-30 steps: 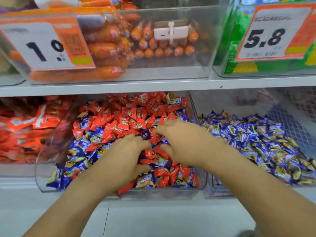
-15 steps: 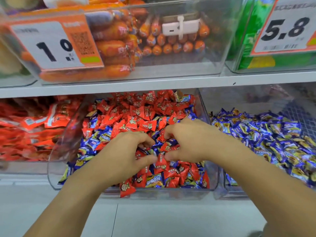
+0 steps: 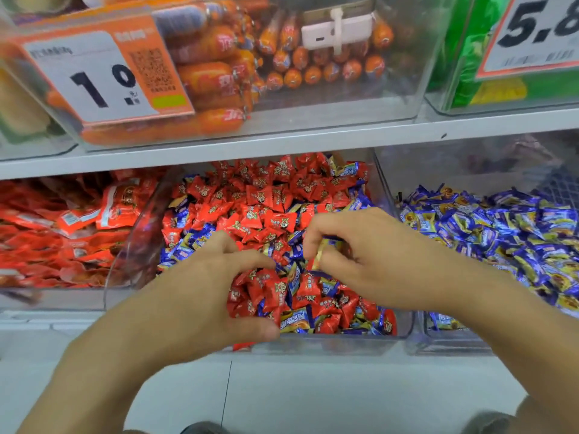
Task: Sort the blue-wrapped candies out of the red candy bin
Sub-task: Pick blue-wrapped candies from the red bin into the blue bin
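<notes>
A clear plastic bin [image 3: 404,330] on the lower shelf holds red-wrapped candies [image 3: 266,208] mixed with blue-wrapped candies [image 3: 185,245]. Both hands are inside it, near the front. My right hand [image 3: 360,255] has its fingers curled and pinches a blue-and-gold wrapped candy [image 3: 326,249] just above the pile. My left hand [image 3: 203,292] lies on the candies at the bin's front left, fingers and thumb curved around a clump of red ones; whether it grips them is unclear.
To the right stands a clear bin of blue-wrapped candies [image 3: 501,233]. Left of the red bin lie orange-red snack packs [image 3: 72,227]. The upper shelf [image 3: 282,142] carries a bin of orange sausages [image 3: 219,79] and price cards [image 3: 91,76]. Grey floor lies below.
My right hand has lifted a little off the pile with a blue candy pinched in its fingers. My left hand stays low at the front of the bin. The camera has come closer.
</notes>
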The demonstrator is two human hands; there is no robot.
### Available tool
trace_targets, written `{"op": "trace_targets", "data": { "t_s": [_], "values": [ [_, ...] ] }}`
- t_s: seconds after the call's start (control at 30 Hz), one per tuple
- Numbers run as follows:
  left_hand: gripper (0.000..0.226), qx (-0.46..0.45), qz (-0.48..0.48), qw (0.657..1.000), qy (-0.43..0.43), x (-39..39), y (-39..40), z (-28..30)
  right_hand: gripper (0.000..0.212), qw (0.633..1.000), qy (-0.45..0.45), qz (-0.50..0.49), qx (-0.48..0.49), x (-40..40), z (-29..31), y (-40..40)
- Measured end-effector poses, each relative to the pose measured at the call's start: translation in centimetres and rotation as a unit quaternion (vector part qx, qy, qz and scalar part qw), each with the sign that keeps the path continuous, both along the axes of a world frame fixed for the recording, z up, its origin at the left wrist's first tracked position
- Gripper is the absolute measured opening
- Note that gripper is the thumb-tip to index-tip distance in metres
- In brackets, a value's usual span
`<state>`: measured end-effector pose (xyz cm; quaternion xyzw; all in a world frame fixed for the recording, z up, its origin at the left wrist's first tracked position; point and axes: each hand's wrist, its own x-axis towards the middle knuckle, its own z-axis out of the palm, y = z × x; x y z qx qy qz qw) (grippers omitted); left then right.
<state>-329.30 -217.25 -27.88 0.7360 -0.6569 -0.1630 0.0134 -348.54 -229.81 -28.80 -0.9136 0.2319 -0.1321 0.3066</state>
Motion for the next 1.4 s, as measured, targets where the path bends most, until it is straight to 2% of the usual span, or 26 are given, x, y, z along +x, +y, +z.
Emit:
{"op": "trace_targets", "data": {
  "t_s": [0.07, 0.13, 0.2, 0.3, 0.33, 0.43, 0.47, 0.67, 0.8, 1.0, 1.07, 1.13, 1.23, 1.33, 1.4],
  "values": [
    [0.083, 0.066, -0.010, 0.998, -0.010, 0.1, 0.1, -0.9, 0.013, 0.997, 0.069, 0.042, -0.016, 0.3, -0.8, 0.8],
    [0.088, 0.046, -0.003, 0.999, 0.026, 0.4, -0.2, -1.9, 0.013, 0.992, 0.112, 0.057, -0.032, 0.6, -1.8, 1.4],
    [0.080, 0.004, 0.011, 0.997, 0.081, 1.2, -0.1, -2.7, 0.012, 0.991, 0.118, 0.064, -0.015, 1.0, -2.5, 1.7],
    [0.061, -0.088, 0.034, 0.991, 0.091, 2.6, 0.2, -3.8, 0.036, 0.991, 0.114, 0.070, 0.002, 1.6, -2.8, 1.6],
    [0.057, -0.120, 0.039, 0.989, 0.082, 3.0, 0.2, -4.1, 0.034, 0.991, 0.117, 0.072, -0.005, 1.7, -2.9, 1.6],
    [0.051, -0.192, 0.042, 0.978, 0.068, 3.6, -0.4, -4.9, 0.007, 0.993, 0.090, 0.074, -0.035, 1.2, -2.8, 1.3],
    [0.048, -0.212, 0.041, 0.975, 0.060, 3.9, -0.6, -5.1, 0.008, 0.993, 0.082, 0.075, -0.042, 1.1, -2.7, 1.2],
    [0.035, -0.276, 0.060, 0.959, 0.020, 5.2, -1.9, -5.1, 0.040, 0.988, 0.096, 0.095, -0.074, 2.6, -3.6, 2.1],
    [0.038, -0.250, 0.066, 0.966, 0.028, 4.8, -1.4, -4.4, 0.037, 0.981, 0.136, 0.079, -0.116, 3.5, -3.4, 2.5],
    [0.053, -0.251, 0.086, 0.964, -0.036, 4.4, 0.8, -3.7, 0.020, 0.985, 0.142, 0.017, -0.098, 2.4, -2.9, 0.0],
    [0.045, -0.280, 0.055, 0.958, -0.036, 3.4, 1.3, -3.3, 0.021, 0.990, 0.122, 0.001, -0.072, 1.7, -2.5, -0.4],
    [0.032, -0.292, 0.019, 0.956, 0.018, 1.6, 1.4, -2.9, 0.023, 0.990, 0.118, -0.002, -0.073, 1.3, -2.4, -0.2],
    [0.027, -0.217, -0.034, 0.974, 0.058, -1.0, 0.7, -3.3, 0.020, 0.986, 0.134, -0.001, -0.099, 0.7, -2.0, 0.4],
    [0.038, -0.122, -0.049, 0.991, 0.023, -1.5, -0.5, -4.2, 0.009, 0.983, 0.147, -0.005, -0.114, -0.2, -1.0, 0.6],
    [0.047, -0.095, -0.033, 0.995, 0.020, -1.5, -1.1, -4.2, 0.004, 0.984, 0.149, 0.002, -0.102, -0.5, -0.6, 0.9]
  ]
}}
